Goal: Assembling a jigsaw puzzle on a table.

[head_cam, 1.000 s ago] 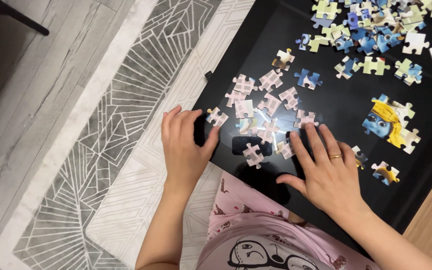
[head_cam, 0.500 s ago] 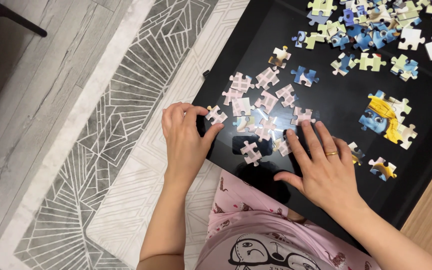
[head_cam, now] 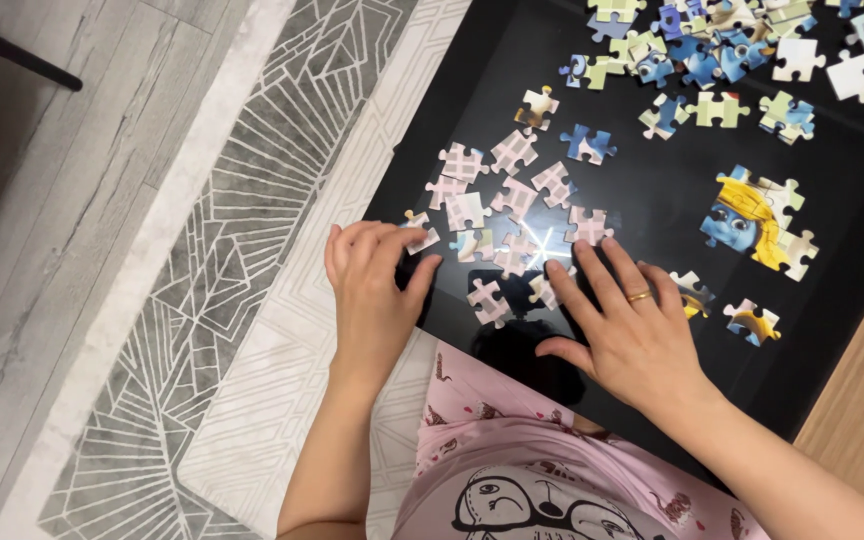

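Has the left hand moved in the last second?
Yes. The left hand slid right, further over the black table edge; its fingers now overlap the small puzzle piece.
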